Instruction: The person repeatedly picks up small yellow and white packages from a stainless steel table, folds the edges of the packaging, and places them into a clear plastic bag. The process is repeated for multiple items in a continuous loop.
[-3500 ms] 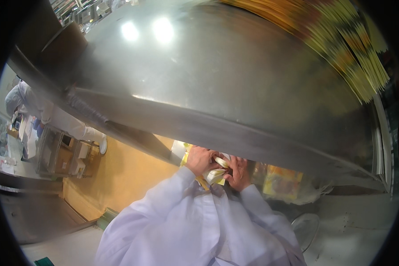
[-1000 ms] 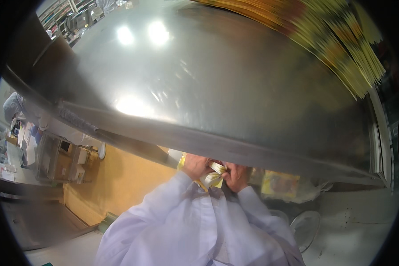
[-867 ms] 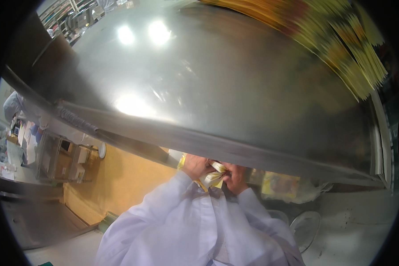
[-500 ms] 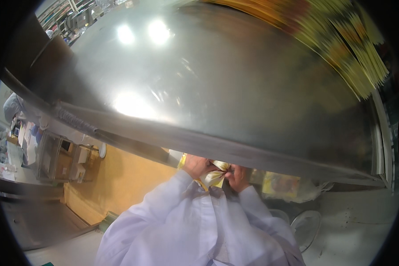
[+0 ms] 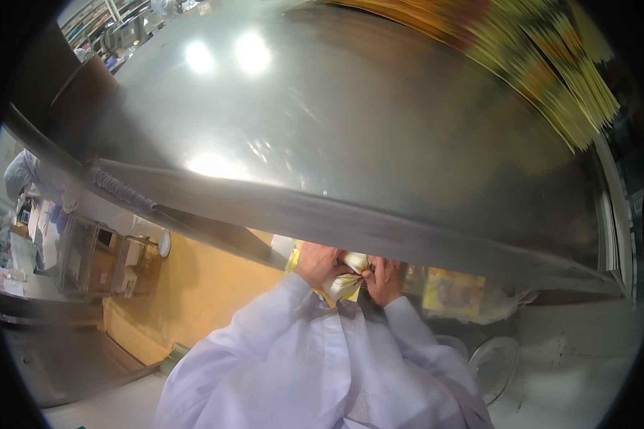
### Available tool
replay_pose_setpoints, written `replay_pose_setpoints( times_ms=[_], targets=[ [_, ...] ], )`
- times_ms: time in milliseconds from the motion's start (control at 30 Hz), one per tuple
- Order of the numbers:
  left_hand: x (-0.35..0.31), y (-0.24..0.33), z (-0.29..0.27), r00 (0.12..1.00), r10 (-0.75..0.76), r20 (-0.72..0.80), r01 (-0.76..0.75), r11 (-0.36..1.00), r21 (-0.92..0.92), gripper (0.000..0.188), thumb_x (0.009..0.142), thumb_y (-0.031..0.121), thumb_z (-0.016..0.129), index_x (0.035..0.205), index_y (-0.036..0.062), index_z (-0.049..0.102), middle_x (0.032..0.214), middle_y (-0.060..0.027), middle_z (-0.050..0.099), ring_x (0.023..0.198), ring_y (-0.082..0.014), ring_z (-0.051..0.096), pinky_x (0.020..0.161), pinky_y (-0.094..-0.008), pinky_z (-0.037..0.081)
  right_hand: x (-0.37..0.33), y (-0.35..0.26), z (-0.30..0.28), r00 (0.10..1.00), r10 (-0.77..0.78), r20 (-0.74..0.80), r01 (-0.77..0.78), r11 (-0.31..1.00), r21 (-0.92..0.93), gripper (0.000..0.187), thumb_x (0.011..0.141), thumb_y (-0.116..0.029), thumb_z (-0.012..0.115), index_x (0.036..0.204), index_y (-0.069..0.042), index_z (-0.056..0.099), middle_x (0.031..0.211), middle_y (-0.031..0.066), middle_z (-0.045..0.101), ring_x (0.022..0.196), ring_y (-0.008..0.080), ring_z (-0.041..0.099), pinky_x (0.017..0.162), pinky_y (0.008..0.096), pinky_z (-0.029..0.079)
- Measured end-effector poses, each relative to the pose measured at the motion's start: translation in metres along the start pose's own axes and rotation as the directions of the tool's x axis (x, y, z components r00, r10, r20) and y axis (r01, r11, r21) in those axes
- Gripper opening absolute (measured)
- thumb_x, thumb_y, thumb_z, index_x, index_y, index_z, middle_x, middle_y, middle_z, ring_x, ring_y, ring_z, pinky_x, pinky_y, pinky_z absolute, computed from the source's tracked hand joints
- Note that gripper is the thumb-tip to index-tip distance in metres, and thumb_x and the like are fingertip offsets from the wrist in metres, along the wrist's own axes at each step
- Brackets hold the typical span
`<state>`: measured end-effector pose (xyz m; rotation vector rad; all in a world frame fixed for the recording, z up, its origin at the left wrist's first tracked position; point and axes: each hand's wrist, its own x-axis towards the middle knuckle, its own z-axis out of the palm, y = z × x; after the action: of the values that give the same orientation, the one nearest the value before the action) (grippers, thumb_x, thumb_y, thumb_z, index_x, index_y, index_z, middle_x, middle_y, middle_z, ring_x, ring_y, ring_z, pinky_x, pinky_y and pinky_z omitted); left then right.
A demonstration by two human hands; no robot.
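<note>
Just below the near edge of a steel surface, my left hand (image 5: 319, 265) grips one side of a yellow-and-white pouch (image 5: 342, 287). On the other side my right hand (image 5: 383, 279) has its fingers closed on the same pouch. Pale, shiny folds of it bulge between the two hands. The steel edge hides its far part and some of my fingertips, and its contents cannot be made out.
The broad steel surface (image 5: 379, 143) spans the view above my hands. Stacked yellow flat packages (image 5: 551, 93) stand on it at the far right. A yellow package (image 5: 454, 292) lies below its edge, right of my hands. At far left a person in white (image 5: 39, 175) stands near a cart.
My right hand's fingers have shifted a little on the pouch, and its pale folds have changed shape slightly. Both hands keep hold. The whole view has tilted slightly.
</note>
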<state>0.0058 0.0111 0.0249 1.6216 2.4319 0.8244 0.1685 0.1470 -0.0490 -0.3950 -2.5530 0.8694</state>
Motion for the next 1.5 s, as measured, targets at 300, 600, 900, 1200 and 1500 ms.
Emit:
replay_pose_setpoints(
  times_ms=[300, 600, 900, 1200, 1500],
  targets=[
    [0.0, 0.003, 0.0, 0.992, 0.015, -0.125, -0.023, 0.998, -0.065, 0.035, 0.057, 0.032, 0.083, 0.085, 0.0144, 0.071, 0.085, -0.0051, 0.067, 0.083, -0.0268, 0.063, 0.072, -0.0382, 0.049, -0.003, 0.004, -0.008, 0.992, 0.114, 0.059, -0.117, 0.992, 0.05, 0.07, 0.095, -0.059, 0.032, 0.13, -0.001, 0.049, 0.122, 0.0186, 0.054, 0.118, 0.0387, 0.042, 0.103, 0.0497, 0.022],
    [-0.002, -0.019, 0.034, 0.992, 0.04, -0.119, -0.051, 0.995, -0.091, 0.041, 0.057, 0.038, 0.082, 0.091, 0.0158, 0.072, 0.093, -0.002, 0.068, 0.09, -0.0252, 0.063, 0.079, -0.0377, 0.047, -0.004, 0.001, -0.002, 1.0, 0.0, 0.022, 0.001, 1.0, -0.012, 0.072, 0.096, -0.057, 0.028, 0.135, 0.003, 0.04, 0.121, 0.0156, 0.057, 0.123, 0.0364, 0.039, 0.105, 0.052, 0.018],
    [0.002, -0.004, 0.012, 1.0, -0.024, 0.017, 0.024, 1.0, 0.006, 0.045, 0.057, 0.041, 0.081, 0.094, 0.0175, 0.07, 0.089, 0.0011, 0.067, 0.092, -0.0213, 0.062, 0.086, -0.0357, 0.042, -0.004, -0.001, -0.003, 0.996, -0.073, -0.051, 0.073, 0.997, 0.008, 0.074, 0.096, -0.057, 0.027, 0.134, 0.004, 0.043, 0.131, 0.0156, 0.049, 0.129, 0.036, 0.034, 0.109, 0.0523, 0.013],
    [0.008, -0.006, 0.013, 0.999, 0.013, 0.037, -0.015, 0.998, 0.057, 0.049, 0.057, 0.045, 0.081, 0.09, 0.0151, 0.063, 0.091, 0.0032, 0.064, 0.098, -0.0175, 0.058, 0.091, -0.0352, 0.038, -0.004, 0.0, -0.005, 0.99, -0.102, 0.096, 0.113, 0.986, -0.126, 0.077, 0.096, -0.059, 0.023, 0.142, 0.002, 0.031, 0.138, 0.0119, 0.046, 0.135, 0.0337, 0.029, 0.112, 0.0534, 0.007],
    [0.012, -0.003, 0.008, 0.996, 0.085, 0.027, -0.087, 0.995, 0.048, 0.049, 0.059, 0.045, 0.08, 0.092, 0.0136, 0.063, 0.093, 0.0017, 0.064, 0.102, -0.0185, 0.057, 0.097, -0.0383, 0.037, 0.002, -0.002, -0.007, 0.987, -0.139, 0.083, 0.154, 0.963, -0.221, 0.079, 0.096, -0.056, 0.024, 0.145, 0.004, 0.014, 0.14, -0.0011, 0.049, 0.137, 0.033, 0.025, 0.113, 0.0541, 0.004]
  ],
)
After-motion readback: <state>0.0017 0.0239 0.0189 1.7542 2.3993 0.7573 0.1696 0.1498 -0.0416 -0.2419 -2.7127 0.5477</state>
